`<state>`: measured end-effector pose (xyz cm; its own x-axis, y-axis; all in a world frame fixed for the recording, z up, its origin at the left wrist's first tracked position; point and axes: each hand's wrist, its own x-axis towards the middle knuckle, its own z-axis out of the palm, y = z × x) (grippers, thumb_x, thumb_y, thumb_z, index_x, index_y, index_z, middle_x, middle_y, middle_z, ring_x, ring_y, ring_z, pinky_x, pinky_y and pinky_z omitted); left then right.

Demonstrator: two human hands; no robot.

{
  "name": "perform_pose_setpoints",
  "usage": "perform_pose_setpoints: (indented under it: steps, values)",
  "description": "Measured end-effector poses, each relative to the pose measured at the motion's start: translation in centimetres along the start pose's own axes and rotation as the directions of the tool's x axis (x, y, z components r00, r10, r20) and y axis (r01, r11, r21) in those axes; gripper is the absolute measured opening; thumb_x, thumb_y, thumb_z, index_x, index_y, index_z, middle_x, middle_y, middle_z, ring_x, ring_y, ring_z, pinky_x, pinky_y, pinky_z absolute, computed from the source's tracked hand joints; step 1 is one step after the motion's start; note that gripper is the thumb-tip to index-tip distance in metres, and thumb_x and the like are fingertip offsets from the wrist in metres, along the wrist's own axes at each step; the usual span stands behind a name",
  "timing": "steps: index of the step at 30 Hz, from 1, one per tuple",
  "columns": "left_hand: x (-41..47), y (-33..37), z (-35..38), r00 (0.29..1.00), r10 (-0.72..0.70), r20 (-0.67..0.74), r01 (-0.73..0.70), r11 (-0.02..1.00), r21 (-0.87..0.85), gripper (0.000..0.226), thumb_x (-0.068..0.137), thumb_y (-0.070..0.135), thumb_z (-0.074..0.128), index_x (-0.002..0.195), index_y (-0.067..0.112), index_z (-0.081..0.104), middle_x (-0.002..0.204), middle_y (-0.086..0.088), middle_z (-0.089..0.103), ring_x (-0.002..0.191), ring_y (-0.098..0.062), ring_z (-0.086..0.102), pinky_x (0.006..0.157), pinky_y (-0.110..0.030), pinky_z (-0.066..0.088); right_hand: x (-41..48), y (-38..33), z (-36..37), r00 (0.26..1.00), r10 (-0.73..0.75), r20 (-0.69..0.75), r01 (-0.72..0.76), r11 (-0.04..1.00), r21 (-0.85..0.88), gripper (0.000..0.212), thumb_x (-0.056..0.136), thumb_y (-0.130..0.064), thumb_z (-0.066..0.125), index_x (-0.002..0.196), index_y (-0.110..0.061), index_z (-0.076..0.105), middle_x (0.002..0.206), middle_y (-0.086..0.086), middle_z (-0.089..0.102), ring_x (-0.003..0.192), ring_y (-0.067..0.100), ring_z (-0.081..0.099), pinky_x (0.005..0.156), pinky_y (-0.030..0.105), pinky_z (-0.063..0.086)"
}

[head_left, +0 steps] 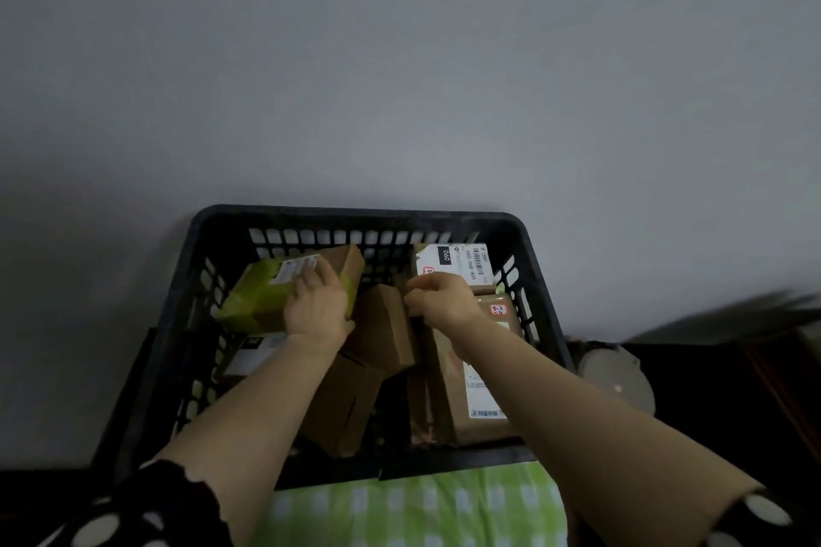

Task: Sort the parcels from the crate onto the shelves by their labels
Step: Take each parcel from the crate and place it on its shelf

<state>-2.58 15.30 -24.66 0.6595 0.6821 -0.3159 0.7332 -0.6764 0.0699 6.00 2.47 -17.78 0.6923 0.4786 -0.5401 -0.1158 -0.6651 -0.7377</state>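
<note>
Both hands in black crate (186,289). Left hand (316,306) grasps green-taped parcel (257,295); right hand (440,300) clenched over brown parcel (484,369), grasp unclear.

Plain pale grey wall (400,58) filling the upper half. Green-and-white checked cloth (413,511) at the bottom centre. Round off-white object (619,382) at right on a dark surface (711,404), blurred dark streak (733,311) above it, unidentifiable.
</note>
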Motion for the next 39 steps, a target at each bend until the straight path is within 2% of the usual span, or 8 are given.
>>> perform_pose_setpoints:
  steps: [9, 13, 19, 23, 27, 30, 32, 39]
  values:
    - [-2.6, -0.3, -3.4, 0.980, 0.177, -0.086, -0.180, 0.983, -0.030, 0.078, 0.086, 0.032, 0.062, 0.146, 0.004, 0.019, 0.138, -0.012, 0.045, 0.117, -0.026, 0.051, 0.079, -0.033, 0.048, 0.3, -0.6, -0.1, 0.987, 0.116, 0.110, -0.138, 0.966, 0.219, 0.020, 0.094, -0.013, 0.053, 0.110, -0.002, 0.058, 0.099, 0.015, 0.064, 0.089, 0.025, 0.061, 0.084, 0.037, 0.052]
    - [-7.3, 1.5, -5.6, 0.912, 0.369, -0.181, -0.362, 0.929, 0.072, 0.081, 0.089, 0.031, 0.056, 0.150, 0.006, 0.009, 0.156, -0.013, 0.020, 0.139, -0.022, 0.030, 0.107, -0.029, 0.032, -0.6, -1.4, -1.0, 0.963, 0.144, 0.228, -0.238, 0.852, 0.467, 0.072, 0.077, -0.042, 0.074, 0.129, -0.005, 0.041, 0.112, 0.018, 0.059, 0.097, 0.033, 0.063, 0.073, 0.040, 0.056]
    - [-15.3, 3.3, -6.8, 0.854, 0.456, -0.252, -0.433, 0.890, 0.142, 0.085, 0.090, 0.047, 0.054, 0.151, 0.006, 0.011, 0.158, -0.009, 0.014, 0.146, -0.017, 0.012, 0.117, -0.025, 0.003, -4.1, 0.2, -3.9, 0.972, 0.025, 0.232, -0.154, 0.815, 0.558, 0.057, 0.077, -0.018, 0.075, 0.123, -0.003, 0.045, 0.103, 0.017, 0.062, 0.091, 0.031, 0.063, 0.066, 0.038, 0.052]
    - [-21.0, 2.5, -9.6, 0.829, -0.073, -0.554, -0.199, 0.888, -0.415, 0.081, 0.086, 0.056, 0.049, 0.148, 0.009, 0.024, 0.153, -0.010, 0.028, 0.141, -0.022, 0.025, 0.116, -0.038, 0.024, -7.1, 0.5, -6.4, 0.936, -0.132, 0.328, -0.060, 0.854, 0.517, 0.045, 0.076, -0.006, 0.072, 0.118, -0.004, 0.056, 0.100, 0.015, 0.069, 0.086, 0.028, 0.068, 0.064, 0.036, 0.055]
    - [-25.3, 0.6, -13.8, 0.696, -0.689, -0.204, 0.137, 0.406, -0.904, 0.055, 0.098, 0.038, 0.043, 0.143, 0.007, 0.036, 0.149, -0.012, 0.033, 0.138, -0.024, 0.029, 0.112, -0.033, 0.022, -10.7, -0.7, -7.7, 0.867, -0.254, 0.429, 0.012, 0.871, 0.491, 0.039, 0.072, 0.004, 0.068, 0.109, -0.003, 0.059, 0.106, 0.018, 0.067, 0.088, 0.027, 0.066, 0.060, 0.034, 0.056]
    - [-28.6, -0.6, -15.5, 0.662, -0.749, 0.028, 0.034, -0.007, -0.999, 0.029, 0.099, 0.034, 0.043, 0.089, 0.009, 0.054, 0.093, -0.010, 0.055, 0.092, -0.026, 0.054, 0.090, -0.035, 0.046, -13.4, -1.4, -7.5, 0.796, -0.339, 0.502, 0.084, 0.883, 0.463, 0.032, 0.070, 0.009, 0.067, 0.095, -0.007, 0.056, 0.099, 0.018, 0.066, 0.081, 0.027, 0.064, 0.061, 0.032, 0.054]
    - [-31.2, -1.3, -15.9, 0.639, -0.764, 0.088, -0.010, -0.123, -0.992, 0.026, 0.098, 0.036, 0.044, 0.100, 0.011, 0.046, 0.081, -0.008, 0.052, 0.074, -0.020, 0.053, 0.076, -0.033, 0.053, -15.0, -1.8, -7.3, 0.758, -0.385, 0.527, 0.116, 0.874, 0.472, 0.031, 0.067, 0.010, 0.067, 0.090, -0.009, 0.057, 0.096, 0.019, 0.064, 0.082, 0.029, 0.063, 0.075, 0.040, 0.049]
    - [-38.5, -5.0, -15.8, 0.626, -0.780, -0.001, 0.024, 0.021, -0.999, 0.030, 0.092, 0.042, 0.053, 0.104, 0.016, 0.063, 0.094, -0.006, 0.060, 0.090, -0.020, 0.053, 0.079, -0.031, 0.044, -20.9, -3.9, -5.9, 0.651, -0.460, 0.604, 0.201, 0.872, 0.446, 0.023, 0.077, 0.006, 0.063, 0.094, -0.011, 0.063, 0.090, 0.010, 0.068, 0.080, 0.021, 0.066, 0.059, 0.030, 0.054]
